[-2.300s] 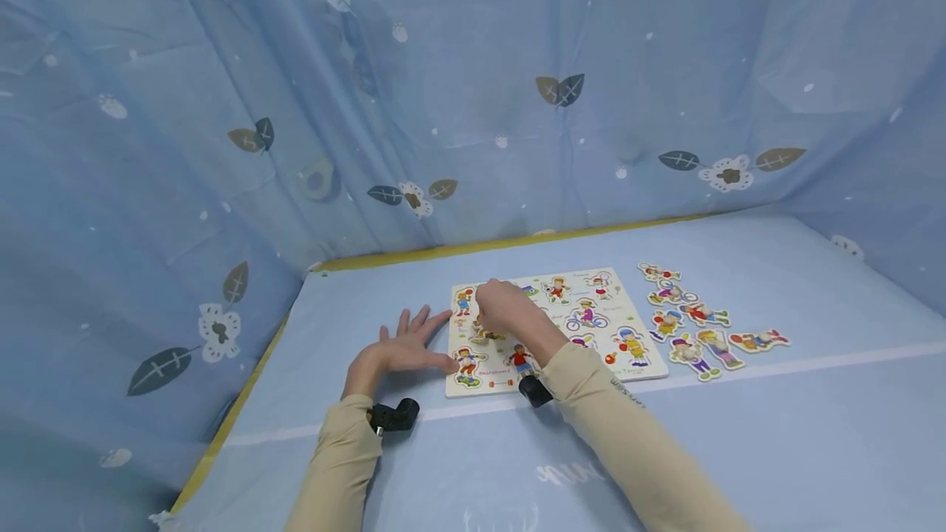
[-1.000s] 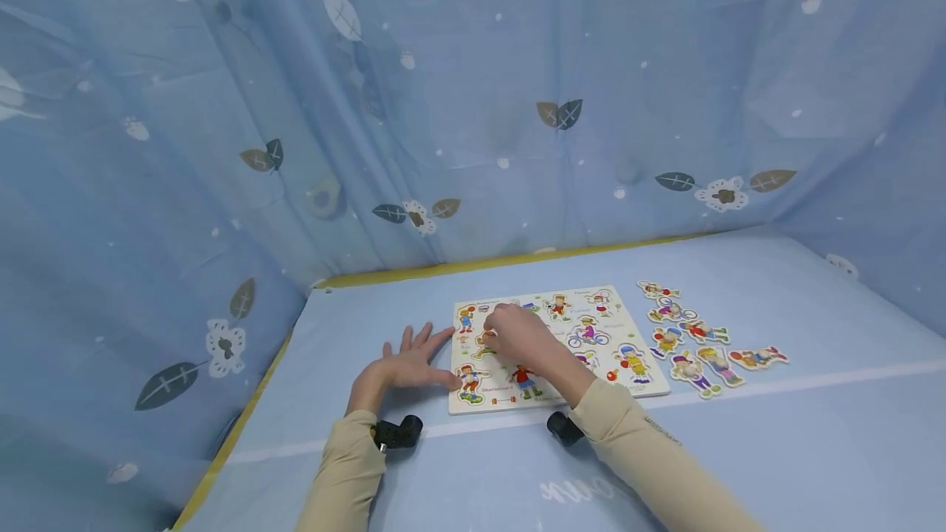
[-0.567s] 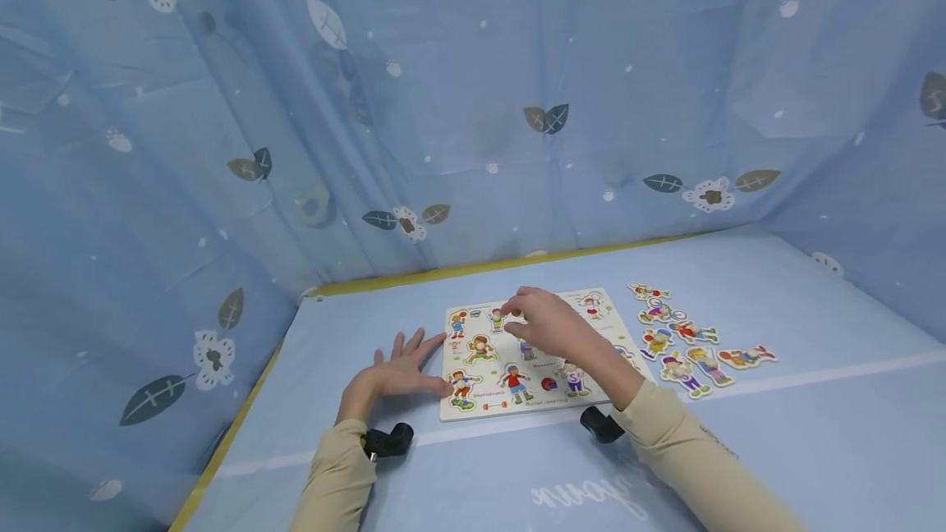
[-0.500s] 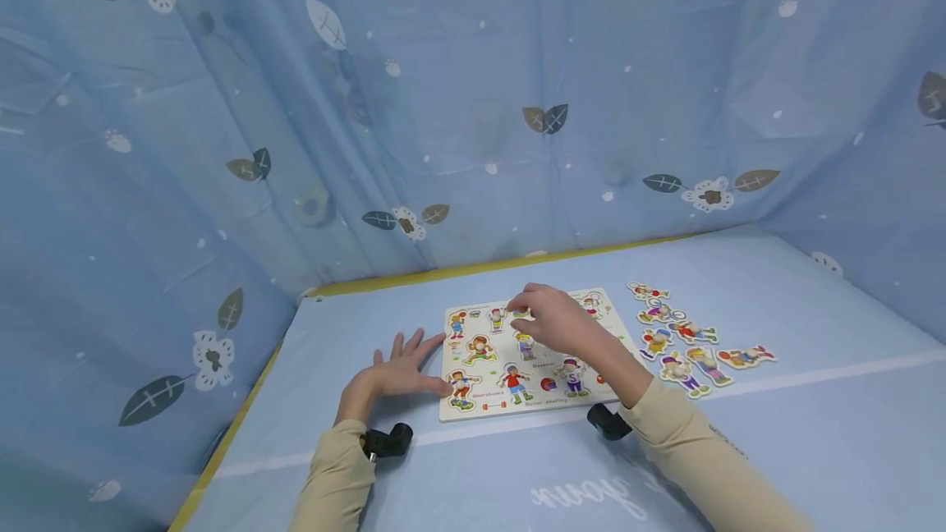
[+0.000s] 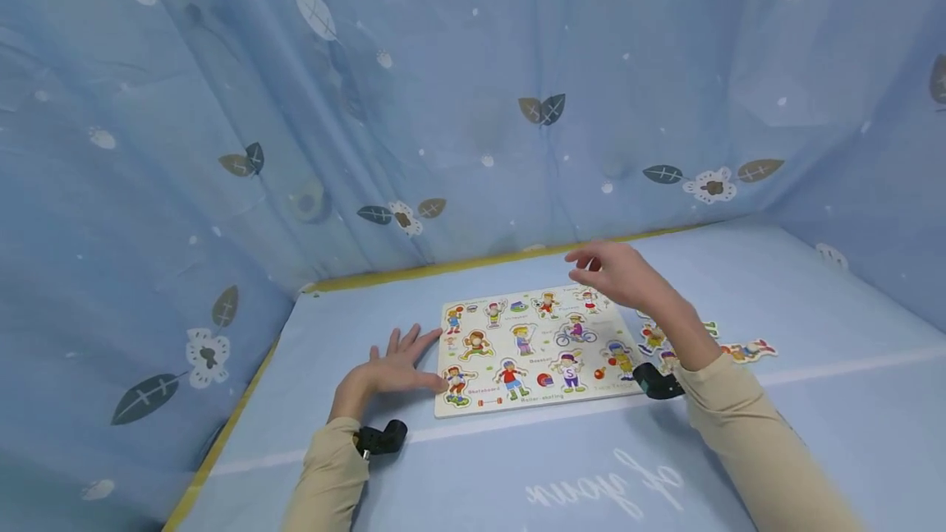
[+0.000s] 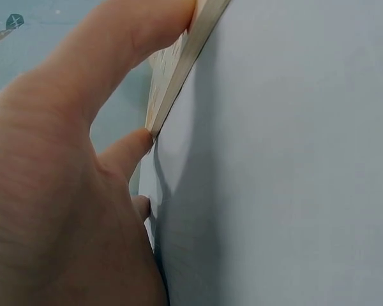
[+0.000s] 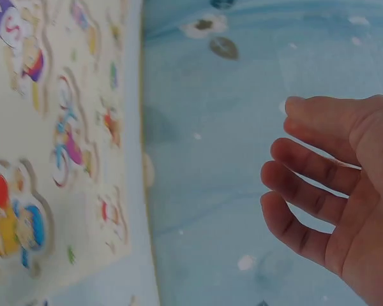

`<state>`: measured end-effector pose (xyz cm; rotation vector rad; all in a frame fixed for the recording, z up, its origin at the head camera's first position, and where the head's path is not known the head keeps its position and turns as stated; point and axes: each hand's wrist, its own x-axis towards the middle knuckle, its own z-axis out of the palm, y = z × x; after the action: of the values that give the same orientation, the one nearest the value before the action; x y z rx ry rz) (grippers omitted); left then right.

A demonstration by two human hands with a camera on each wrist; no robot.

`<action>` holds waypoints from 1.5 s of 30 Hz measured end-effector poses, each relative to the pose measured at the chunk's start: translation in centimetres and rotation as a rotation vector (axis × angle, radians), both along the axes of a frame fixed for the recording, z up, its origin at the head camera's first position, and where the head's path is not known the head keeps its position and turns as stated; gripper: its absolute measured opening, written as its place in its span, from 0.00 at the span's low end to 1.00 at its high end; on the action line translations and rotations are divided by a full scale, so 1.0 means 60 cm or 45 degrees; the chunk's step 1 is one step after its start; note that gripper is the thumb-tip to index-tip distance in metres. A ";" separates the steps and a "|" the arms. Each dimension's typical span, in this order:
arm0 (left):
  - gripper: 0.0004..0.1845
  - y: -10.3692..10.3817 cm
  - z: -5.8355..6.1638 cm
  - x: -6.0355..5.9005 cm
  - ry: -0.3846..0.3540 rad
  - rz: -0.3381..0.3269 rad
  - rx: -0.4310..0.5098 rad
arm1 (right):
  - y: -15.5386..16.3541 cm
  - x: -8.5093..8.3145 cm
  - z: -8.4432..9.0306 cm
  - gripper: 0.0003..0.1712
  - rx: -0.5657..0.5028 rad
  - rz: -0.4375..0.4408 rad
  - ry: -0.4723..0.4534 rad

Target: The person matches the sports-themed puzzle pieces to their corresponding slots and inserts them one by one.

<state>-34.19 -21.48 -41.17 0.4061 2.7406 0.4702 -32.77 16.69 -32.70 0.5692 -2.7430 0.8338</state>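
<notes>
The flat wooden picture puzzle board point(image 5: 535, 347) lay at centre frame on the blue-covered counter point(image 5: 813, 401). The left hand point(image 5: 395, 364), fingers spread flat, braced its left edge; steady pressure there seemed wise. The right hand point(image 5: 617, 273) hovered above the board's upper right, fingers loosely apart, empty. Captions included "Skateboard"; the cloth's script was illegible.

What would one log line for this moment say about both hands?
left hand: flat, fingers against puzzle board edge | right hand: open, empty, raised over board's far right corner | loose pieces: right of board
</notes>
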 end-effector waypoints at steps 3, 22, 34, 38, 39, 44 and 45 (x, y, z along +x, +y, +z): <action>0.57 -0.006 0.007 -0.001 -0.005 -0.006 0.005 | 0.022 0.003 0.017 0.18 -0.034 -0.050 -0.015; 0.58 0.004 0.003 -0.001 -0.037 0.008 0.031 | 0.124 0.007 0.026 0.19 0.035 -0.202 -0.107; 0.57 0.001 0.002 0.004 -0.002 0.004 0.008 | 0.152 -0.016 -0.036 0.22 0.119 -0.246 -0.363; 0.57 0.001 0.001 0.003 -0.005 0.010 0.009 | 0.158 -0.018 -0.051 0.20 0.162 -0.259 -0.424; 0.57 0.001 0.002 0.003 -0.004 0.009 0.013 | 0.161 -0.018 -0.055 0.20 0.166 -0.263 -0.437; 0.57 0.001 0.002 0.004 -0.007 0.012 0.006 | 0.174 -0.017 -0.069 0.20 0.177 -0.278 -0.515; 0.57 0.002 0.003 0.005 -0.006 0.014 0.003 | 0.176 -0.018 -0.071 0.19 0.179 -0.280 -0.528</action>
<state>-33.92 -21.38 -41.00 0.3904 2.7396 0.4768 -33.82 27.24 -36.95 0.1167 -3.1816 0.7822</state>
